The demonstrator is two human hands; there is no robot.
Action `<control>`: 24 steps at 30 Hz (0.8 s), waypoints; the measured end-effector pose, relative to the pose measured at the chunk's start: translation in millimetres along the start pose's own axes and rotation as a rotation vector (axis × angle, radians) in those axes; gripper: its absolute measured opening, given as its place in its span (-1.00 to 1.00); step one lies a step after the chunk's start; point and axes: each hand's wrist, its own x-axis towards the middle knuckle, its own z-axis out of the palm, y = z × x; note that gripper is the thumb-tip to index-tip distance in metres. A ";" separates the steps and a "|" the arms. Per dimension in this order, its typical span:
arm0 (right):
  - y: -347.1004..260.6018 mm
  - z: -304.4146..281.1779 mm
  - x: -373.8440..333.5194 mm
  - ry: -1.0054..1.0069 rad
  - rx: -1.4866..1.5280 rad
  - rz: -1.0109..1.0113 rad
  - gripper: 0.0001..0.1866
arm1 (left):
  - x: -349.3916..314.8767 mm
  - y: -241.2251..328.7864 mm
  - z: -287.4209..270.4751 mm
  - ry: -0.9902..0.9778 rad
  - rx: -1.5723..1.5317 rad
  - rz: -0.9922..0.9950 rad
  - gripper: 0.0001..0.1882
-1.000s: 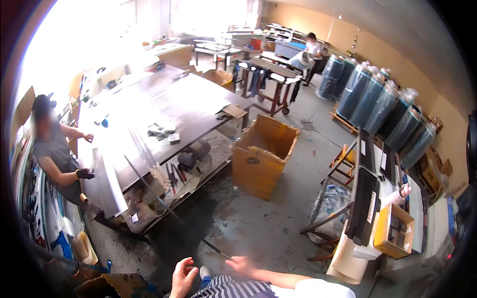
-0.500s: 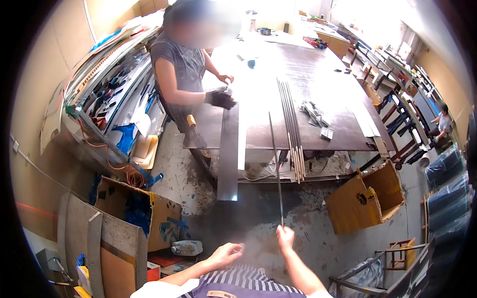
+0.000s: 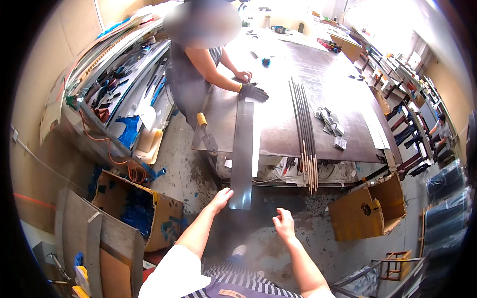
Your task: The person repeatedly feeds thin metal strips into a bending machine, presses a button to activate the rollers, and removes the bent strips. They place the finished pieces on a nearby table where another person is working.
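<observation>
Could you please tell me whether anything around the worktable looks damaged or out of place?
The cardboard box at the right looks damaged: its rim is ragged and uneven. The dark strip juts past the near edge of the worktable rather than lying fully on it.

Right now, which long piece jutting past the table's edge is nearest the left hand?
The wide dark strip, its end beside the left hand. The white strip is narrower and ends sooner; the thin rods lie grouped farther right.

A workshop: dark rods [image 3: 304,134] and a long strip [image 3: 242,154] lie on a broad tabletop [image 3: 276,124], sheet material [image 3: 141,82] is racked at left, and film-wrapped rolls [image 3: 449,211] stand at right.
</observation>
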 end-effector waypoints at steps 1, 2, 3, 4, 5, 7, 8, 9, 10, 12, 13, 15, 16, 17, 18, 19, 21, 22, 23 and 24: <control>-18.3 0.1 -3.2 -0.038 0.014 -0.046 -0.59 | -2.9 -2.2 2.4 0.014 0.067 0.024 -0.51; -33.8 0.6 -2.1 -0.053 -0.029 -0.106 -0.57 | -10.0 -3.2 8.6 -0.044 0.068 0.059 -0.68; -46.1 0.8 3.3 -0.054 -0.080 -0.170 -0.56 | -26.0 -8.5 17.2 -0.079 0.078 0.062 -0.73; -54.4 -0.8 9.4 -0.043 -0.133 -0.220 -0.54 | -60.6 16.1 39.6 -0.131 0.094 0.062 -0.76; -67.2 0.3 16.6 -0.022 -0.186 -0.271 -0.54 | -102.3 44.8 57.9 -0.176 0.044 -0.026 -0.74; -99.7 8.6 31.1 0.001 -0.285 -0.407 -0.53 | -154.2 36.5 88.2 -0.239 -0.041 -0.031 -0.69; -114.4 14.0 36.2 -0.059 -0.370 -0.338 -0.53 | -171.5 14.8 104.3 -0.275 -0.070 0.049 -0.64; -124.9 18.8 40.5 -0.114 -0.455 -0.260 -0.53 | -192.1 26.7 119.1 -0.319 0.027 -0.014 -0.60; -131.5 20.5 39.8 -0.167 -0.545 -0.181 -0.52 | -214.7 40.0 134.7 -0.366 0.121 -0.076 -0.57; -112.3 30.8 34.9 -0.093 -0.611 -0.191 -0.69 | -228.2 -6.8 171.4 -0.403 -0.023 -0.028 -0.53; -103.0 26.7 29.6 -0.067 -0.608 -0.173 -0.73 | -228.2 -9.7 178.6 -0.530 0.091 -0.123 -0.60; -91.6 13.0 8.9 -0.022 -0.561 -0.220 -0.81 | -233.6 26.7 169.1 -0.702 0.273 0.014 -0.59; -91.1 -2.7 -12.1 0.002 -0.524 -0.276 -0.84 | -239.1 39.8 164.5 -0.782 0.365 0.085 -0.58; -88.0 -18.3 -35.1 -0.022 -0.484 -0.321 -0.84 | -244.9 26.3 162.7 -0.746 0.402 0.135 -0.60; -78.8 -37.5 -61.1 -0.040 -0.444 -0.347 -0.84 | -250.0 18.3 160.8 -0.609 0.474 0.322 -0.64; -68.2 -55.1 -88.1 -0.073 -0.415 -0.383 -0.85 | -257.0 11.2 156.4 -0.457 0.542 0.515 -0.67; -49.6 -89.5 -142.7 -0.142 -0.359 -0.445 -0.88 | -287.0 19.5 147.6 -0.177 0.699 0.706 -0.65; -42.1 -103.4 -167.9 -0.188 -0.325 -0.476 -0.88 | -302.8 26.9 143.6 -0.079 0.742 0.769 -0.62; -32.2 -116.3 -191.7 -0.239 -0.330 -0.517 -0.86 | -318.2 31.0 142.2 0.015 0.783 0.826 -0.59; -24.0 -128.2 -212.3 -0.291 -0.336 -0.559 -0.84 | -333.7 33.3 142.3 0.111 0.824 0.881 -0.56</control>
